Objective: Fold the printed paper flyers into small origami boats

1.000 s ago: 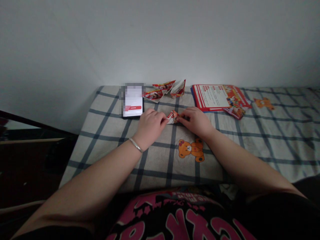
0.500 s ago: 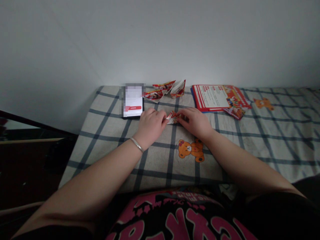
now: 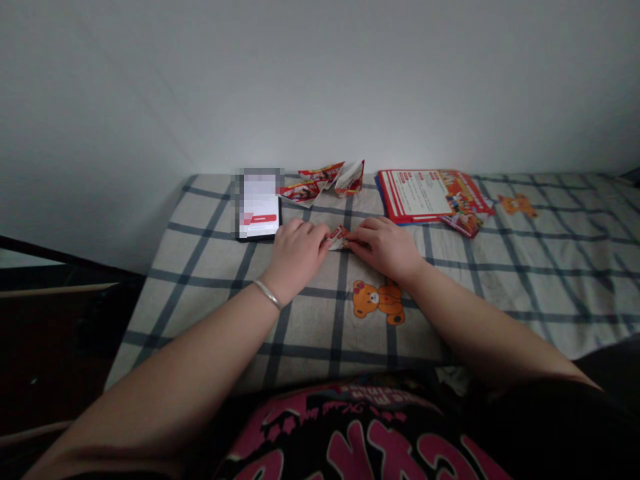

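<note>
Between my two hands is a small folded piece of red-and-white printed paper [image 3: 339, 238], close to the cloth. My left hand [image 3: 299, 257], a silver bangle on its wrist, pinches the paper's left end with thumb and fingers. At the right end, my right hand [image 3: 386, 247] grips it with closed fingertips. The fingers cover both ends of the paper. Just behind, several folded red printed paper pieces [image 3: 303, 193] stand near the wall. A phone [image 3: 259, 217] with a lit screen lies beside my left hand.
A stack of red-and-white printed sheets [image 3: 417, 193] lies at the back right, with a small printed packet or folded paper [image 3: 465, 224] at its front corner. The checked tablecloth [image 3: 310, 320] carries bear pictures. A wall [image 3: 320, 80] rises behind; the table's left edge drops to a dark area.
The view has shifted slightly, so things sit a little further left. Both hands still hold the small paper, which now shows a different, more white-and-red side.
</note>
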Action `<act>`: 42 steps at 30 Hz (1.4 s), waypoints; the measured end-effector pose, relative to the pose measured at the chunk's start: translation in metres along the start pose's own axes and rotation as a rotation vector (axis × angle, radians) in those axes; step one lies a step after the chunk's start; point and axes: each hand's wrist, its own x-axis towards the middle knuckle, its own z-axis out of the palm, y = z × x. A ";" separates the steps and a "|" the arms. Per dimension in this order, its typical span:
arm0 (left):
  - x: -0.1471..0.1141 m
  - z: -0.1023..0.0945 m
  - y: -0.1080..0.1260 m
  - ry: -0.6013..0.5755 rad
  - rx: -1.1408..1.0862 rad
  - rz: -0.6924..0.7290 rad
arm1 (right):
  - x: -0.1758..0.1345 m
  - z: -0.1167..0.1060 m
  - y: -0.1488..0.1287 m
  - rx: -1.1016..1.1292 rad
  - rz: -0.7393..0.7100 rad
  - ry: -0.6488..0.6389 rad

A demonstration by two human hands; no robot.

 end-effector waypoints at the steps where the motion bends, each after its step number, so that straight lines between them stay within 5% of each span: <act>1: 0.000 0.000 0.000 0.002 0.006 0.003 | 0.000 0.000 0.001 0.007 -0.003 0.000; 22: 0.001 -0.001 -0.014 0.004 -0.202 0.116 | 0.000 0.000 0.005 0.054 -0.085 -0.004; 27: -0.005 0.004 -0.005 -0.131 -0.161 0.321 | 0.000 -0.002 0.008 0.054 -0.092 -0.009; 32: -0.012 0.004 0.001 -0.218 -0.087 0.316 | -0.002 -0.006 0.012 0.093 -0.049 -0.028; 42: -0.013 0.003 0.001 -0.215 -0.072 0.332 | -0.009 -0.013 0.015 0.100 -0.106 -0.045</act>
